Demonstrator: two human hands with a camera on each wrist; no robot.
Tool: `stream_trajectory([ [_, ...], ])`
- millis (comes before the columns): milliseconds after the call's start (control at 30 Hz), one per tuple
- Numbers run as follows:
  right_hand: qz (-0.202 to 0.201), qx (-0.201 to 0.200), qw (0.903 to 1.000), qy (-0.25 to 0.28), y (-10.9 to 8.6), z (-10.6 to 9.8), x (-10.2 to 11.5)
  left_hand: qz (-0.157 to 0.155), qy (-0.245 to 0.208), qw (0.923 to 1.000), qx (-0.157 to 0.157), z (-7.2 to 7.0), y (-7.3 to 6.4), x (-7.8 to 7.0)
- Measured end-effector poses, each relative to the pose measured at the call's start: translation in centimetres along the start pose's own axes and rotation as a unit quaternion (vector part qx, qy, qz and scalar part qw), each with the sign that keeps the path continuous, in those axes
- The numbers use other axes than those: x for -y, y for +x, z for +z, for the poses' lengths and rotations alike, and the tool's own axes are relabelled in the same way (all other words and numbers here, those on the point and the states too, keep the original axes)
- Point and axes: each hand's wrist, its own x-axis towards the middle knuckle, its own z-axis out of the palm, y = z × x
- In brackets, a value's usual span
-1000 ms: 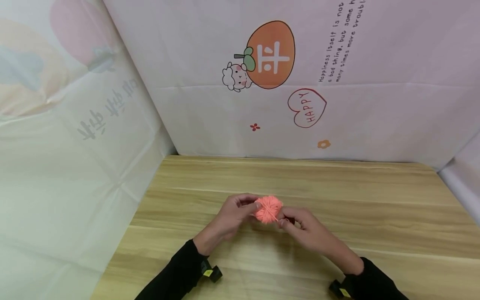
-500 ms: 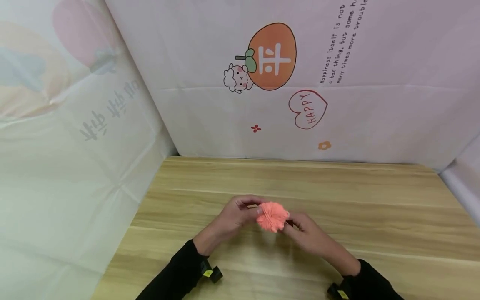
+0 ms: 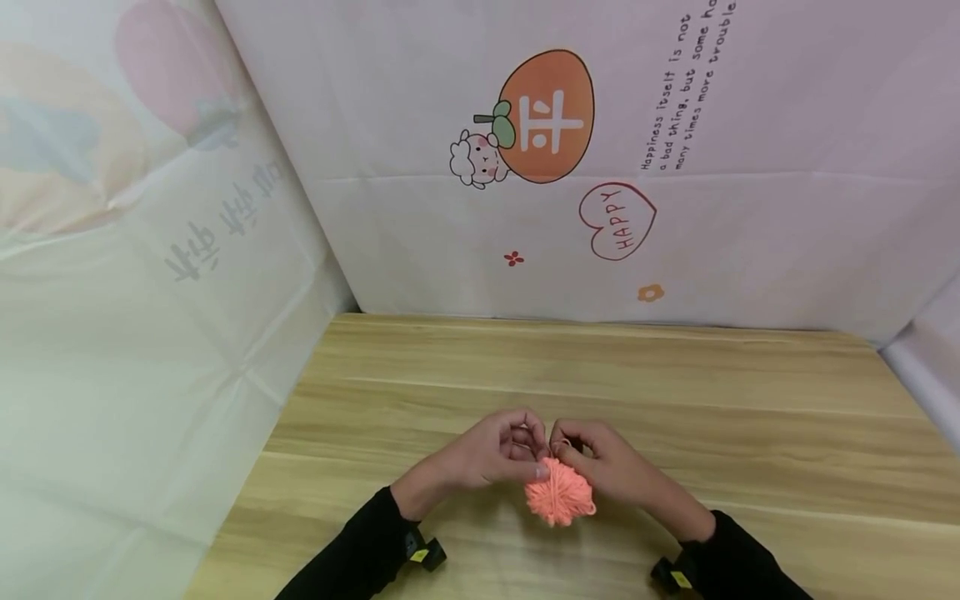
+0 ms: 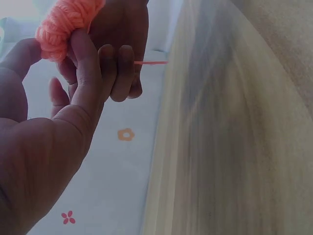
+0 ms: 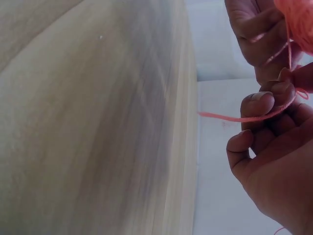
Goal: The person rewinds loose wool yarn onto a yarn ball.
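Note:
A small coral-pink ball of yarn [image 3: 558,495] is held up over the table, between the two hands. My left hand [image 3: 491,450] pinches its edge between thumb and fingers; in the left wrist view the thumb and a fingertip press on opposite sides of the ball [image 4: 61,32]. At the ball's far side, my right hand [image 3: 618,467] pinches the yarn strand with thumb and curled fingers. The right wrist view shows the strand running from the ball [image 5: 299,22] to this hand [image 5: 279,156]; its loose tail [image 5: 222,117] sticks out past the fingers.
The wood-grain table [image 3: 420,358] extends beneath both hands. A white printed cloth [image 3: 420,225] stands behind its far edge, with another cloth [image 3: 150,375] along the left. Black wrist cameras [image 3: 427,553] sit below both sleeves.
The ball has turned and come nearer the person and slightly right. The left hand has shifted right; the right hand has gone from the ball's right side to its far edge, strand between its fingers.

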Motion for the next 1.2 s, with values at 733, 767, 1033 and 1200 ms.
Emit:
stream_trajectory([
  [733,0.015,-0.003,0.9998,-0.013,0.8,-0.7,2.4,-0.072,0.02,0.9965,-0.038,0.2,0.3,1.6],
  [767,0.016,-0.004,0.9998,-0.013,0.8,-0.7,2.0,-0.074,0.023,0.996,-0.044,0.2,0.3,1.7],
  [1033,-0.005,-0.006,0.9998,-0.02,0.5,-1.0,2.7,-0.102,0.037,0.9907,-0.082,0.2,0.3,1.8],
  [1200,-0.014,-0.004,0.9998,-0.017,0.4,-1.1,3.0,-0.103,0.036,0.9884,-0.106,0.0,0.2,2.1],
])
